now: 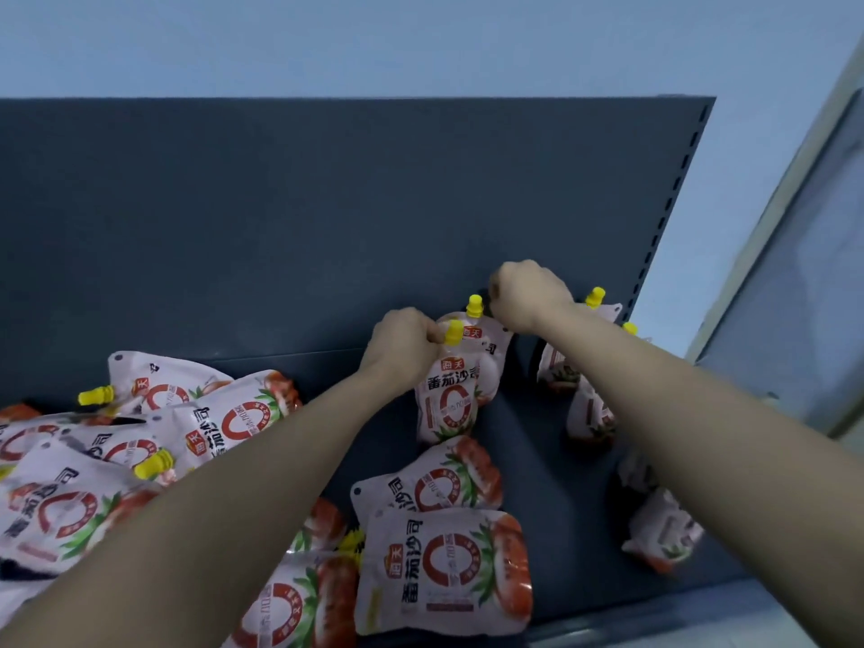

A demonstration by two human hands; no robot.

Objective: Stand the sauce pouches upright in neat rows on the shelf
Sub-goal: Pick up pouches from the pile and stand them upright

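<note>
Yellow-capped pouch upright; left hand pinching top.

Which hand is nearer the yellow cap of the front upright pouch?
Left. The left hand pinches the front pouch right at its yellow cap; the right hand sits farther back and to the right, beside the rear pouch.
</note>
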